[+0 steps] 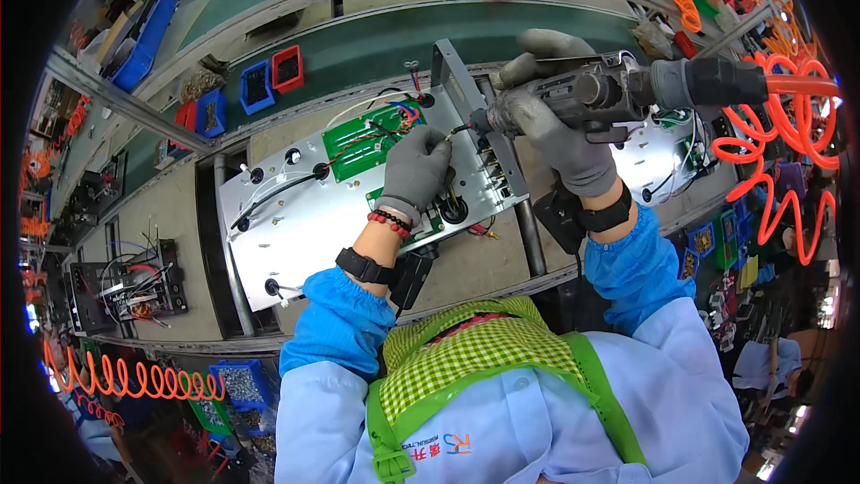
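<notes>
My right hand point(569, 148), in a grey glove, is wrapped round a dark air screwdriver point(587, 94) lying sideways. Its bit end points left, at the upright grey end plate point(484, 125) of a metal chassis point(287, 237). On the plate's inner side my left hand point(415, 164), also gloved, has its fingers drawn together close to the driver's tip. What they pinch is too small to make out. Beneath and beyond this hand is a green circuit board point(356, 148) with red, blue and black wires. A black cable point(278, 197) lies across the chassis.
An orange coiled air hose point(779, 125) runs from the screwdriver at right. Another chassis point(649, 157) lies right of the end plate, and a dark wired unit point(134, 287) sits at left. Blue point(256, 88) and red point(288, 69) parts bins stand beyond, along the green bench point(376, 54).
</notes>
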Demonstrator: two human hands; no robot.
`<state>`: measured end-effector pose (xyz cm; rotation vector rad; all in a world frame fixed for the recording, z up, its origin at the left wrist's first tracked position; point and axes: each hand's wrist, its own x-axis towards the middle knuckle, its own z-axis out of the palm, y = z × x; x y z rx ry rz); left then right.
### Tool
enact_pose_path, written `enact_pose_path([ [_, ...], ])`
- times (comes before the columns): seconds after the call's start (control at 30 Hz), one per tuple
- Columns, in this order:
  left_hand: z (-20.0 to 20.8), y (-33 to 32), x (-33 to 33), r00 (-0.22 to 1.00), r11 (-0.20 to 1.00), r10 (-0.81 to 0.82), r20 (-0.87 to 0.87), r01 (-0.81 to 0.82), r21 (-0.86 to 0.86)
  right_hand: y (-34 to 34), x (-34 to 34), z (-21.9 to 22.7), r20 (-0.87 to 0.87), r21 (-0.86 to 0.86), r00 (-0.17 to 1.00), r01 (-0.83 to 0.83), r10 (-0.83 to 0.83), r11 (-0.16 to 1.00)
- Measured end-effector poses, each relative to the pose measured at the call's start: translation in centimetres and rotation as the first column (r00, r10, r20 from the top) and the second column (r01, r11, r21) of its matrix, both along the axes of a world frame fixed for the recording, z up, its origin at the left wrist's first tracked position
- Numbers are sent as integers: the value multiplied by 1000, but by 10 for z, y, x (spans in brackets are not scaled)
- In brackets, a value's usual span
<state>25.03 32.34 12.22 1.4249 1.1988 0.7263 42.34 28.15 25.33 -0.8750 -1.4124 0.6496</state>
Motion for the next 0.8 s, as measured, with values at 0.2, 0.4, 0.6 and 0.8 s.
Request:
enact_pose_path([
  [0.2, -7, 0, 1, 1000, 999, 13, 19, -14, 45, 5, 0, -3, -94, -66, 994, -56, 50, 996],
  [0.4, -5, 8, 6, 998, 999, -11, -58, 14, 51, 19, -7, -2, -101, -104, 993, -77, 67, 992],
  [0.6, 1, 18, 6, 993, 995, -49, -103, 39, -96, 34, -10, 5, -35, -154, 999, -46, 41, 987],
  [0.8, 20, 26, 7, 992, 899, -27, 123, 78, -431, 45, -1, 6, -27, -252, 1000, 0, -8, 968],
])
